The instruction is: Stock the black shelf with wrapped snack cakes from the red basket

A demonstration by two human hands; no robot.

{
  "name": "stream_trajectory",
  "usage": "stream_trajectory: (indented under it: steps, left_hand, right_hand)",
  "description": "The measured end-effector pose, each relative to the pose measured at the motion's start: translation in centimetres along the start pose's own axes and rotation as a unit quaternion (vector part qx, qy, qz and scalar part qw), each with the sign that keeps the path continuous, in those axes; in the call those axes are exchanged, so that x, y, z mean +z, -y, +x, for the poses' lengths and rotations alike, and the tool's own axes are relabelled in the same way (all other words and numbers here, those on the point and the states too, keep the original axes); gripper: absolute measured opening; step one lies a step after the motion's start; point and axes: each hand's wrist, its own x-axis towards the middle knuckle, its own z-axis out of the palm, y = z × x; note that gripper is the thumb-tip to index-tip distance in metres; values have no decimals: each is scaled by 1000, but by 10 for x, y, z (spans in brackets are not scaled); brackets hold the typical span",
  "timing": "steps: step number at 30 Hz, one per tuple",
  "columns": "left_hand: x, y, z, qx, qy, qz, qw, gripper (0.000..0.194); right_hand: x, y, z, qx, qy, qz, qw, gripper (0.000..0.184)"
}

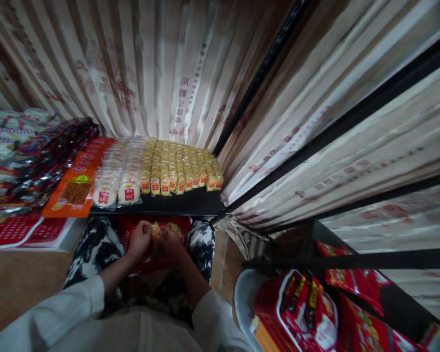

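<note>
My left hand [141,239] and my right hand [170,241] are close together in front of my lap, fingers closed. Between them is a small yellow wrapped snack packet [155,230], partly covered by the fingers. Just below is a red basket [146,265] between my knees, with more yellow packets [178,229] showing behind my right hand. Ahead, on a black shelf [168,207], similar yellow snack packets [180,168] stand in tight rows. To their left are rows of round white wrapped crackers [129,190].
An orange snack bag [77,178], dark shiny packets [55,161] and white packets [7,132] lie farther left. A printed red carton [29,232] sits below them. Right, a grey tub [244,288] holds red packages [308,313]. Black metal bars [326,142] cross before curtains [161,63].
</note>
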Motion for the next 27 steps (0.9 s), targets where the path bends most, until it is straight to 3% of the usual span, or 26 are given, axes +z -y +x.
stream_trajectory:
  steps: [5, 11, 18, 21, 24, 27]
  left_hand:
    - [-7, -35, -9, 64, 35, -69, 995, 13]
    - [-5, -77, -8, 112, 99, -99, 984, 40]
    - [14, -120, 11, 173, 54, -41, 983, 39]
    - [26, -137, 21, 199, 49, -25, 979, 36]
    - [42, -151, 36, 221, 43, -13, 974, 35]
    - [62, -164, 54, 249, 33, -2, 968, 34]
  right_hand:
    - [-21, 4, -9, -8, -18, 192, 981, 26]
    - [-57, 8, -13, -23, -81, 225, 971, 21]
    - [-93, 10, -4, -56, -169, 200, 964, 27]
    - [-105, 11, -2, -62, -282, 123, 950, 35]
    - [-114, 8, 0, -76, -400, 44, 912, 38]
    - [-119, 1, 7, -94, -428, 41, 898, 37]
